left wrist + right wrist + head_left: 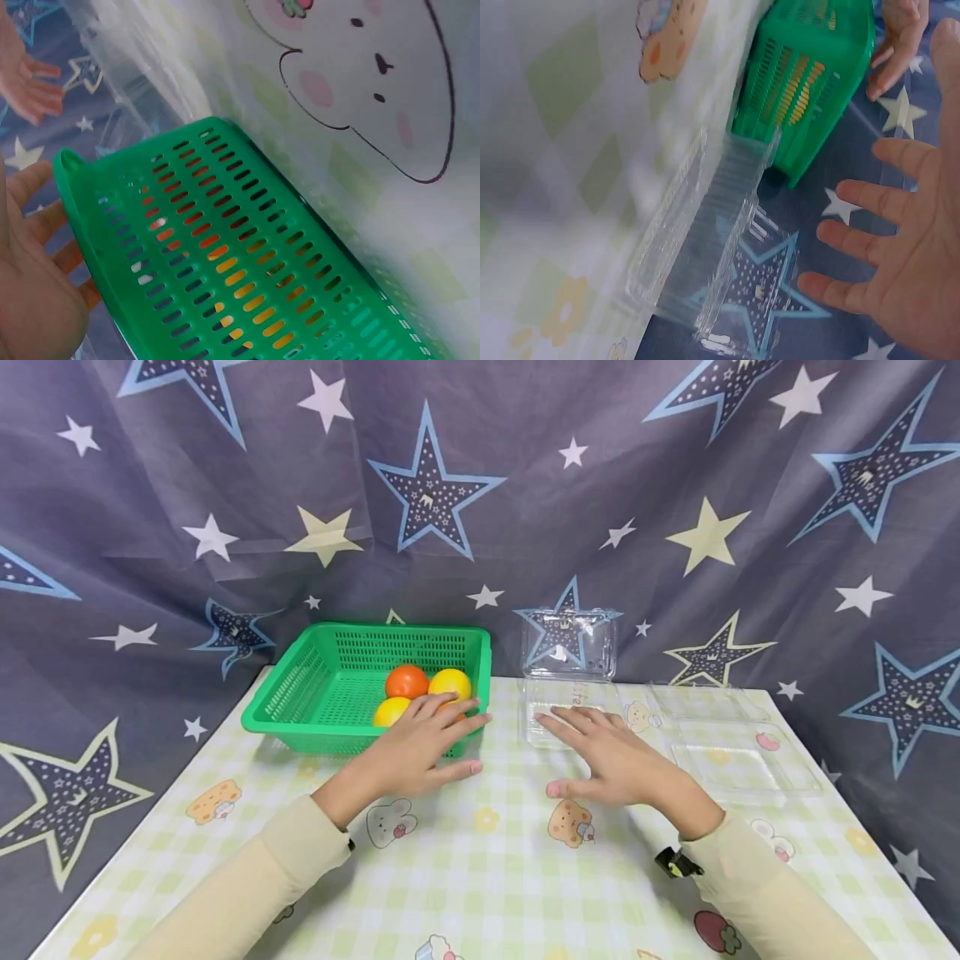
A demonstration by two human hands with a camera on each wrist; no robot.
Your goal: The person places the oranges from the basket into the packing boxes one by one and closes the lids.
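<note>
My left hand (420, 743) hovers over the front right edge of a green plastic basket (322, 741), fingers spread and holding nothing. Inside the basket lie a round red-orange fruit (406, 680), a yellow one (452, 682) behind my fingers and another yellow one (389, 712) nearer the front. Something orange beneath my fingers is mostly covered. My right hand (615, 762), fingers apart, is above the near side of a clear plastic box (534, 731), whose lid (570, 645) stands raised at the back. In the right wrist view that hand (911, 247) has nothing in it.
A second clear box (750, 768) lies opened flat at the right of the table. The checked tablecloth (480, 877) carries printed cartoon figures. Behind the table's far edge hangs a dark star-patterned curtain (465, 585).
</note>
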